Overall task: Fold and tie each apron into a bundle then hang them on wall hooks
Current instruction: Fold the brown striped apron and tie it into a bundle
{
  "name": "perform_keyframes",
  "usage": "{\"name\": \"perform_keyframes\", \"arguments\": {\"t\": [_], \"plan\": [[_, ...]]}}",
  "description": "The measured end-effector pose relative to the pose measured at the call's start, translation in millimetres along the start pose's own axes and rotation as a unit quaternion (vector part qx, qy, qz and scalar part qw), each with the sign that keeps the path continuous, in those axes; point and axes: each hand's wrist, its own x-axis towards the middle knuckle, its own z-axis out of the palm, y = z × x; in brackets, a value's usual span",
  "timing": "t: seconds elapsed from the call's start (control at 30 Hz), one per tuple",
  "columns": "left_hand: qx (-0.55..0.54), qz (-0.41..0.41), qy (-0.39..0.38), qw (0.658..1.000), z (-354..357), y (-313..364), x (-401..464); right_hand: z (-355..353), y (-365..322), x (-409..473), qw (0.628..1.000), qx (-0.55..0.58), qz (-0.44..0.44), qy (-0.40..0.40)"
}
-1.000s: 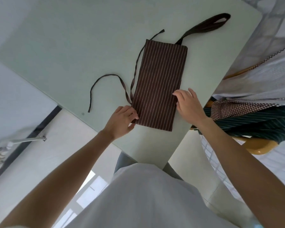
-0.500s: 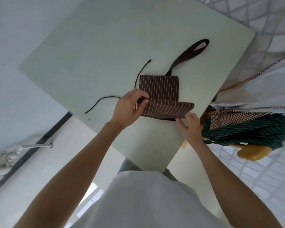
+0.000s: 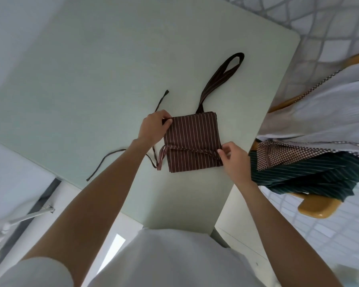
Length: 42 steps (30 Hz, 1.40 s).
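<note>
My left grip [image 3: 156, 126] pinches the far-left corner of the folded brown striped apron [image 3: 193, 141] on the surface [image 3: 104, 65]; my right grip [image 3: 233, 157] pinches its near-right edge, where a tie crosses. The bundle lies between my grips. The loose tie strings [image 3: 120, 157] trail beside and under my left wrist, so I judge the left grip nearer for gathering them.

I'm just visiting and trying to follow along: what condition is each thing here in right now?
Brown striped apron: folded into a flat square on the table.
Neck loop: stretched out beyond the fold.
Tie strings: loose, untied.
Left hand: pinching the far left corner.
Right hand: pinching the near right edge.
Green striped apron: draped unfolded over a chair.
</note>
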Motion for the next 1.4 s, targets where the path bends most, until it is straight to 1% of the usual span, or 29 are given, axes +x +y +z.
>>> {"name": "perform_keyframes", "arguments": {"t": [0.07, 0.1, 0.17, 0.2, 0.23, 0.27, 0.33, 0.43, 0.5, 0.53, 0.57, 0.6, 0.63, 0.7, 0.77, 0.83, 0.87, 0.93, 1.0, 1.07, 1.13, 1.2, 1.3, 1.4], "plan": [[0.034, 0.014, 0.024, 0.999, 4, -3, -3, 1, -2, 0, 1.000, -0.004, 0.016, 0.001], [0.058, 0.033, 0.053, 0.996, 5, -2, -7, 0, -2, 0, 0.999, -0.026, -0.011, 0.020], [0.083, 0.115, 0.113, 0.983, 2, 4, -19, -5, -5, 2, 0.986, -0.077, -0.129, 0.077], [0.086, 0.170, 0.118, 0.975, 1, 8, -28, -10, -6, 5, 0.970, -0.098, -0.203, 0.088], [0.095, 0.221, 0.097, 0.966, 2, 10, -39, -14, -5, 7, 0.951, -0.122, -0.273, 0.074], [0.112, 0.257, 0.064, 0.958, 6, 11, -51, -16, -3, 9, 0.930, -0.155, -0.331, 0.040], [0.165, 0.273, -0.010, 0.948, 15, 5, -73, -18, 6, 17, 0.887, -0.230, -0.399, -0.048], [0.238, 0.226, -0.102, 0.939, 23, -13, -87, -22, 17, 35, 0.843, -0.293, -0.425, -0.151], [0.256, 0.224, -0.118, 0.933, 25, -21, -87, -28, 20, 45, 0.816, -0.319, -0.446, -0.184], [0.260, 0.231, -0.115, 0.930, 25, -23, -86, -30, 21, 49, 0.807, -0.325, -0.455, -0.193], [0.263, 0.237, -0.111, 0.929, 26, -24, -85, -32, 21, 50, 0.805, -0.318, -0.459, -0.199], [0.260, 0.240, -0.105, 0.929, 26, -26, -85, -32, 21, 50, 0.814, -0.295, -0.457, -0.203], [0.253, 0.241, -0.098, 0.932, 27, -28, -85, -33, 19, 50, 0.833, -0.258, -0.447, -0.201], [0.214, 0.225, -0.078, 0.947, 27, -29, -87, -37, 12, 51, 0.886, -0.159, -0.388, -0.196], [0.140, 0.166, -0.044, 0.975, 26, -27, -87, -39, 2, 55, 0.932, -0.080, -0.293, -0.197], [0.050, 0.087, 0.004, 0.995, 26, -21, -84, -36, -7, 62, 0.960, -0.047, -0.219, -0.168], [0.002, 0.042, 0.028, 0.999, 26, -16, -82, -33, -10, 65, 0.969, -0.044, -0.195, -0.144], [-0.084, -0.044, 0.082, 0.992, 28, -5, -75, -25, -16, 73, 0.982, -0.043, -0.159, -0.095], [-0.091, -0.105, 0.129, 0.982, 28, 6, -65, -18, -22, 80, 0.988, -0.064, -0.125, -0.060], [-0.083, -0.143, 0.152, 0.974, 27, 13, -56, -12, -28, 87, 0.990, -0.100, -0.095, -0.040], [-0.086, -0.182, 0.154, 0.967, 25, 15, -47, -11, -35, 93, 0.990, -0.116, -0.072, -0.034], [-0.070, -0.210, 0.145, 0.964, 23, 14, -39, -12, -38, 97, 0.992, -0.103, -0.056, -0.043], [-0.036, -0.221, 0.132, 0.966, 21, 16, -33, -13, -37, 95, 0.990, -0.109, -0.069, -0.055], [-0.046, -0.232, 0.113, 0.965, 17, 17, -28, -10, -38, 95, 0.990, -0.113, -0.068, -0.054]]}}
